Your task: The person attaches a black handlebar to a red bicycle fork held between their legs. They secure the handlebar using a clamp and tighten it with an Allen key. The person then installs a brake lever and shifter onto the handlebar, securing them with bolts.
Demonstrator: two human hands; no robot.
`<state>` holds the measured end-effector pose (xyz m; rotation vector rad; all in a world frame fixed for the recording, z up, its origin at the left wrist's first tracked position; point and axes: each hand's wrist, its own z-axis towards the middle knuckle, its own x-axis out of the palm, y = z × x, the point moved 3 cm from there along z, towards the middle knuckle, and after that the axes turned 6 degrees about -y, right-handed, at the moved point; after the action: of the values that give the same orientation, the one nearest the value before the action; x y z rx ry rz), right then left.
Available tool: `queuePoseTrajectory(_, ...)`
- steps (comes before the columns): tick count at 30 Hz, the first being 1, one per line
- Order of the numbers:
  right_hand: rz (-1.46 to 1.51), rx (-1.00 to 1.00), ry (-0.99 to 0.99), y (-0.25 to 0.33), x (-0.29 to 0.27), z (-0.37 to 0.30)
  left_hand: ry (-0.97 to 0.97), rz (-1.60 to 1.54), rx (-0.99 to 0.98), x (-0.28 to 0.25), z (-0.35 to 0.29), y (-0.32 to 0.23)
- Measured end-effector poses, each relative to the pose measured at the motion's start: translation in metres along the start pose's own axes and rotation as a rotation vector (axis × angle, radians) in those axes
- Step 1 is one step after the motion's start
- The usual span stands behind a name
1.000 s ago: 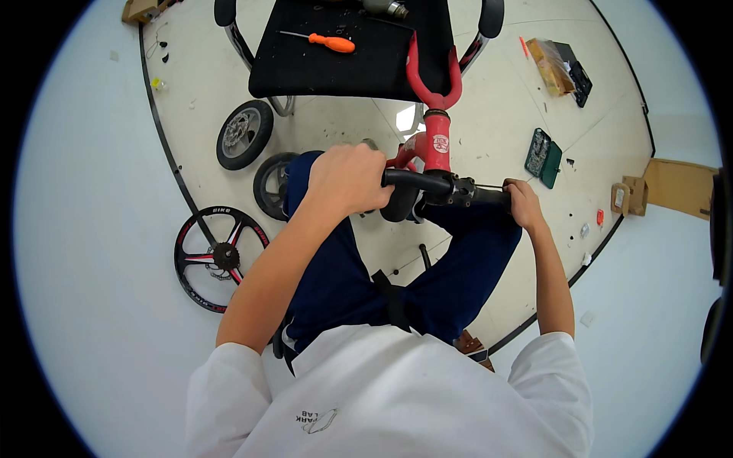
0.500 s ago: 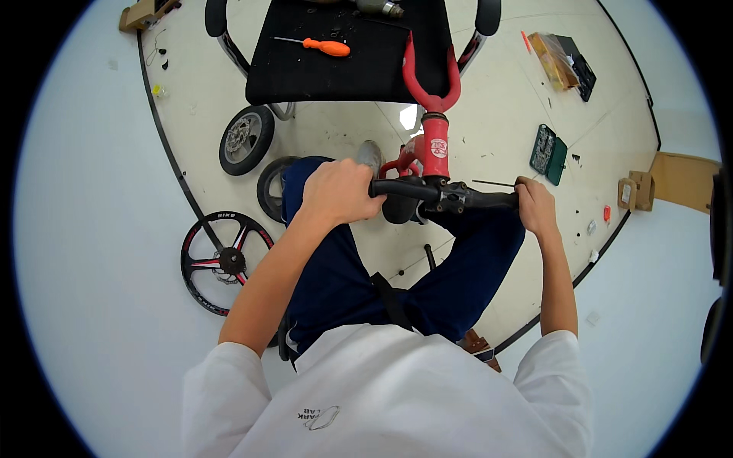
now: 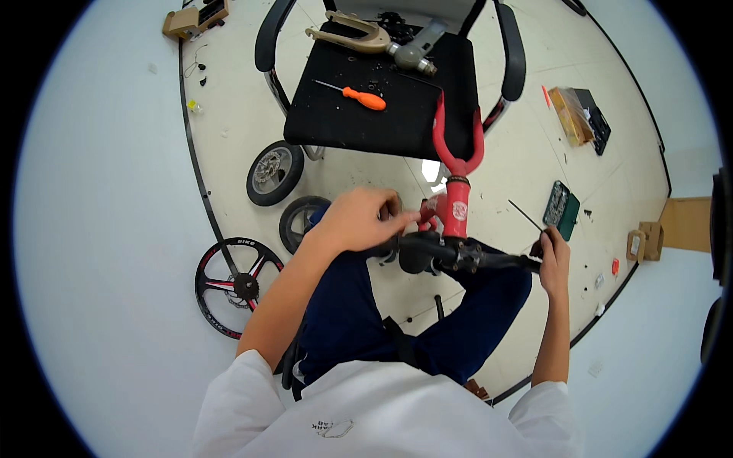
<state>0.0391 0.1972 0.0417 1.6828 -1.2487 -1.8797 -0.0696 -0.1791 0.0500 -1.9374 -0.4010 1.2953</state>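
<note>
Between my knees stands a red bicycle frame tube point(image 3: 456, 206) with a red fork point(image 3: 458, 156) reaching up over the chair seat. A black handlebar point(image 3: 489, 259) is clamped across its near end. My left hand point(image 3: 363, 220) hovers over the bar's left end, off the grip, its thumb stretched toward the red tube and its fingers loosely bent, holding nothing visible. At the right end, my right hand point(image 3: 557, 256) is closed around a thin dark rod point(image 3: 525, 215), which sticks out up and left; its fingers are beside the bar's tip.
Ahead is a black chair point(image 3: 366, 130) bearing an orange screwdriver point(image 3: 365, 99), a beige fork point(image 3: 355, 38) and a grey hammer-like tool point(image 3: 416, 55). Small tyred wheels point(image 3: 275, 172) and a spoked black wheel point(image 3: 205, 286) lie left. A green tool case point(image 3: 563, 210) and cardboard boxes point(image 3: 649, 240) are right.
My left hand has let go of the handlebar's left grip and lifted off it. The rod in my right hand now points more steeply upward. The whole view has shifted, showing more of the chair.
</note>
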Motion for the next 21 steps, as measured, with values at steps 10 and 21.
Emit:
queuePoseTrajectory(10, 0.307, 0.149, -0.195, 0.011, 0.01, -0.03, -0.603, 0.184, 0.117, -0.045, 0.188, 0.102)
queuePoseTrajectory(21, 0.31, 0.176, -0.339, -0.001, 0.024, -0.035, -0.483, 0.203, 0.038, -0.03, 0.281, 0.133)
